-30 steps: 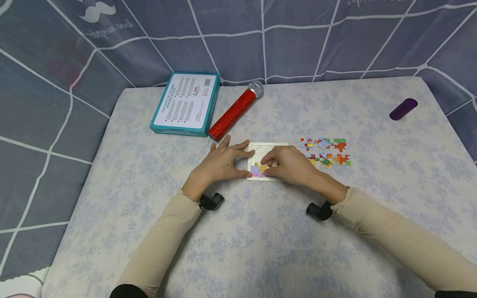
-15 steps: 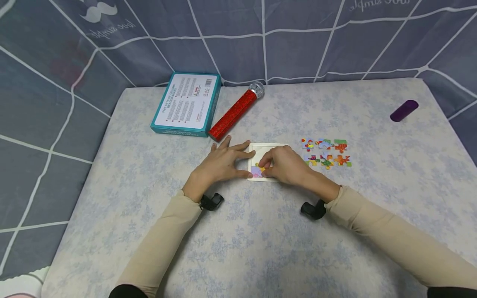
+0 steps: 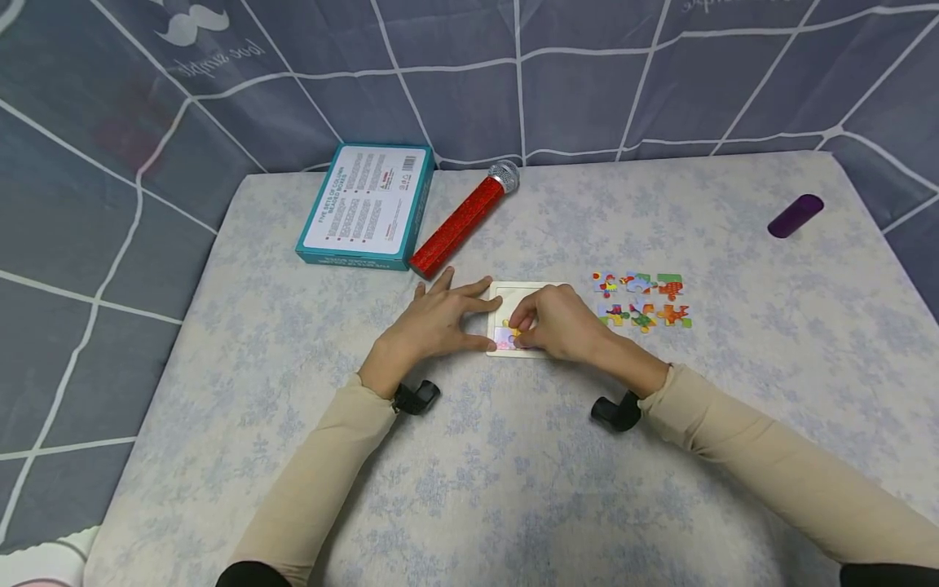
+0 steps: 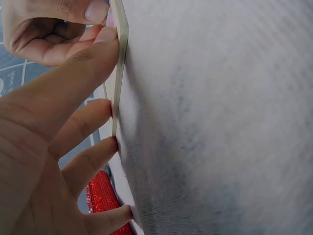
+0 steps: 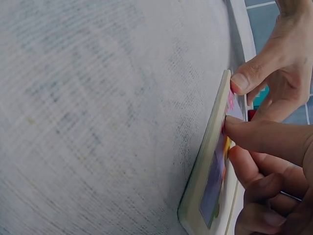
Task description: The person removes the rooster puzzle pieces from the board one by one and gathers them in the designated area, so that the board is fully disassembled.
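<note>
A small cream puzzle tray (image 3: 526,284) lies on the table in front of me. Joined purple, pink and yellow pieces (image 3: 503,336) fill its near left corner. My left hand (image 3: 434,322) has its fingers spread, with the thumb and some fingertips against the tray's left edge. Over the tray, my right hand (image 3: 563,326) pinches a jigsaw piece (image 5: 227,142) between thumb and fingers, low at the pieces in the corner. The right hand covers most of that piece and part of the tray. In the right wrist view, a purple part (image 5: 213,188) shows inside the tray rim.
Several loose jigsaw pieces (image 3: 641,308) lie in two rows right of the tray. Behind the left hand are a red glittery microphone (image 3: 462,224) and a teal box (image 3: 364,200). A dark purple cylinder (image 3: 795,216) lies at the far right. A grey checked curtain (image 3: 572,98) hangs behind.
The right hand has shifted slightly left over the tray, with the pinched piece closer to the corner pieces. My left hand stays at the tray's edge.
</note>
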{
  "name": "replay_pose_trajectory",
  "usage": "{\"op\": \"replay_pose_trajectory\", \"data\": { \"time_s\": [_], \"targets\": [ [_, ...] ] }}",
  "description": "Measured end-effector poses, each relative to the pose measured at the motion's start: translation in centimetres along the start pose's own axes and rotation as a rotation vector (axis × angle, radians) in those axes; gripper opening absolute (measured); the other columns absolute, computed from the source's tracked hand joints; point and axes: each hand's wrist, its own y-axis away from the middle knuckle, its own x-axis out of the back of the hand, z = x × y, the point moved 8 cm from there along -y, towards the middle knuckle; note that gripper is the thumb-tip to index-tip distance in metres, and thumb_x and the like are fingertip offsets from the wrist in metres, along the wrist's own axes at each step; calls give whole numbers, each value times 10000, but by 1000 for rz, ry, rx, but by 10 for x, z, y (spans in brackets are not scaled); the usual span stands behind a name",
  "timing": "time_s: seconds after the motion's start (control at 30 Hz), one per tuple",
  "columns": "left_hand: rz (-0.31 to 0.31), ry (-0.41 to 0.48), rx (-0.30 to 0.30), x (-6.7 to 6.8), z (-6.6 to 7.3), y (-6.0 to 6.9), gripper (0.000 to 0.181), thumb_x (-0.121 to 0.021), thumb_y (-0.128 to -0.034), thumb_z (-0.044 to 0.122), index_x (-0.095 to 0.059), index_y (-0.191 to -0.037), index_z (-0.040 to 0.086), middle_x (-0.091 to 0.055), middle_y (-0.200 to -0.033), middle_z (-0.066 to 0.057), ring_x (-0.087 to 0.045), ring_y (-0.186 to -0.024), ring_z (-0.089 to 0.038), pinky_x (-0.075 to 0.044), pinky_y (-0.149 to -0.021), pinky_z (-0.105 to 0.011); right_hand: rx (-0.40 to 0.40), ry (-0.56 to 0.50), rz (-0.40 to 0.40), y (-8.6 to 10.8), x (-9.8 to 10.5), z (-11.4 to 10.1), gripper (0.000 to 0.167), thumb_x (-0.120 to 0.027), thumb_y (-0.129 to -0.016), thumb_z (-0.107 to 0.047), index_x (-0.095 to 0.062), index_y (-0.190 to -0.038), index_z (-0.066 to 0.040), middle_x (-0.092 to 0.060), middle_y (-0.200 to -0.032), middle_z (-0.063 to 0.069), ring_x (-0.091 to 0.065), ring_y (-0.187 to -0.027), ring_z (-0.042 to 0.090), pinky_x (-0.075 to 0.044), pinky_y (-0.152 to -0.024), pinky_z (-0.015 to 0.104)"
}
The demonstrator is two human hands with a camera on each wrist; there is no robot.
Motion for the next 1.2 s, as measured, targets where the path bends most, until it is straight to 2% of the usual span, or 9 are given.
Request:
{"op": "replay_pose_trajectory", "data": {
  "time_s": [0.27,0.43,0.6,0.87,1.07,1.2],
  "targets": [
    [-7,-3,0,0,-1,1,718,-807,-787,446,-513,-1427,305,-294,-1584,53,-51,-1457,-486,-106,-1037,-777,-107,-211,20,3,-1,15,66,-788,-809,-109,-767,-872,-101,-711,-751,-38,-620,-651,119,-457,-610,285],
    [-13,-4,0,0,-1,0,742,-810,-775,464,-506,-1432,301,-287,-1587,48,-45,-1457,-486,-104,-1039,-775,-139,-328,12,6,0,19,72,-766,-829,-137,-766,-897,-115,-726,-779,-28,-663,-730,159,-474,-664,307],
    [-15,2,2,-1,0,0,748,-808,-775,471,-502,-1435,295,-283,-1588,45,-38,-1459,-483,-95,-1048,-768,-215,-415,9,19,17,32,137,-783,-836,-203,-778,-933,-107,-750,-866,9,-673,-850,187,-479,-742,328],
    [-12,1,17,-1,-1,-1,753,-822,-767,455,-504,-1431,298,-293,-1584,50,-39,-1466,-466,-89,-1058,-758,-374,-344,24,62,48,76,207,-778,-838,-270,-785,-985,-124,-747,-975,2,-637,-928,179,-466,-825,343],
    [-10,3,16,0,0,0,751,-821,-766,458,-509,-1430,297,-298,-1583,46,-44,-1465,-468,-88,-1058,-759,-423,-242,37,85,59,99,262,-778,-836,-349,-792,-1001,-145,-746,-1016,-13,-627,-971,128,-467,-810,276],
    [-10,9,13,0,1,1,745,-818,-772,453,-511,-1430,290,-299,-1583,40,-41,-1465,-468,-85,-1056,-761,-437,-193,47,93,62,106,244,-774,-840,-355,-798,-983,-160,-751,-994,-20,-613,-989,138,-456,-799,266]
  ]
}}
